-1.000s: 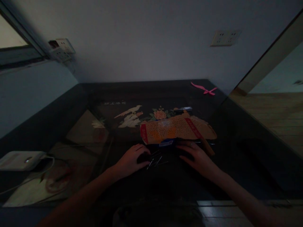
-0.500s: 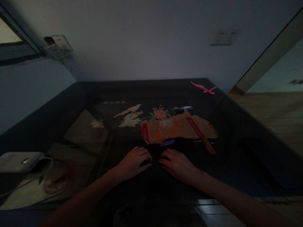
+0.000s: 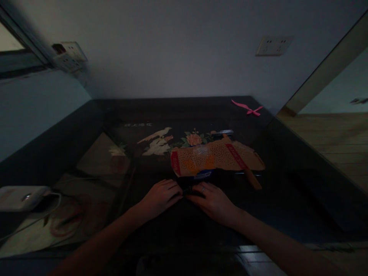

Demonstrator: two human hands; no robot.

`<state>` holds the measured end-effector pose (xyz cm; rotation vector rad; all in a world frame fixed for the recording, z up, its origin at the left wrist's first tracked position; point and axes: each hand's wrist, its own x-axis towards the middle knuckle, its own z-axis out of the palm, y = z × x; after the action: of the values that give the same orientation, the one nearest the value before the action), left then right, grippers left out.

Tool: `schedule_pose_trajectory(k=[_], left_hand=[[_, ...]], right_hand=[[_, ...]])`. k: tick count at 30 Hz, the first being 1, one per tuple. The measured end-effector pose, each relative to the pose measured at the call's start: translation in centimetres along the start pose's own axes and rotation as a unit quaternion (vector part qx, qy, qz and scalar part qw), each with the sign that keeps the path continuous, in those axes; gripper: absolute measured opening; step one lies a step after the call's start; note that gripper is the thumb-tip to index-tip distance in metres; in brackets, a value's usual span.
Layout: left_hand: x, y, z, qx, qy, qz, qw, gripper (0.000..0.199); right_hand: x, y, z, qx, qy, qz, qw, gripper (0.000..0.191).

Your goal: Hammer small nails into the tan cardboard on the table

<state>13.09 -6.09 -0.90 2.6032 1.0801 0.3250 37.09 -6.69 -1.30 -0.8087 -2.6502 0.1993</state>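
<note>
My left hand [image 3: 163, 194] rests low over the dark table, its fingers curled and pressed together. Facing it, my right hand [image 3: 214, 199], with a ring on one finger, is also closed, thumb and fingertips pinched. The fingertips nearly meet around a small dark thing [image 3: 187, 189], too dim to name. Just beyond the hands lies a flat orange-brown dotted piece [image 3: 198, 159] with red strips, resembling cardboard packaging. A blue label [image 3: 203, 175] pokes out at its near edge. A wooden handle [image 3: 253, 180] sticks out on its right side.
A metallic object [image 3: 223, 132] lies behind the dotted piece. Farther back is a pink ribbon [image 3: 250, 111]. At left, a white device [image 3: 23, 198] has a cable. A dark flat object [image 3: 324, 199] lies at right. Wall sockets [image 3: 274, 46] are above the glossy table [image 3: 172, 109].
My left thumb and fingers have closed together, and my right thumb has reached left, bringing the fingertips closer. The dotted piece and the other objects stay where they were.
</note>
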Motion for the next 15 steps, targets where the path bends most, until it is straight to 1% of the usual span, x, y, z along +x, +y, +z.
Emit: schedule_pose_trajectory(k=[2, 5, 9, 12, 15], left_hand=[[0.0, 0.2, -0.3, -0.067, 0.008, -0.029, 0.997, 0.008], [0.1, 0.7, -0.8, -0.184, 0.031, -0.070, 0.980, 0.015], [0.3, 1.3, -1.2, -0.280, 0.080, -0.097, 0.952, 0.009], [0.4, 1.6, -0.9, -0.346, 0.102, -0.130, 0.923, 0.010], [0.3, 1.7, -0.5, -0.424, 0.103, -0.150, 0.887, 0.015]], right_hand=[[0.1, -0.1, 0.1, 0.005, 0.002, 0.002, 1.000, 0.024], [0.0, -0.2, 0.2, 0.014, 0.006, 0.007, 1.000, 0.019], [-0.1, -0.3, 0.3, 0.022, 0.009, 0.013, 1.000, 0.016], [0.0, -0.4, 0.3, 0.030, 0.009, 0.018, 0.999, 0.014], [-0.1, -0.4, -0.1, 0.045, 0.016, 0.025, 0.999, 0.016]])
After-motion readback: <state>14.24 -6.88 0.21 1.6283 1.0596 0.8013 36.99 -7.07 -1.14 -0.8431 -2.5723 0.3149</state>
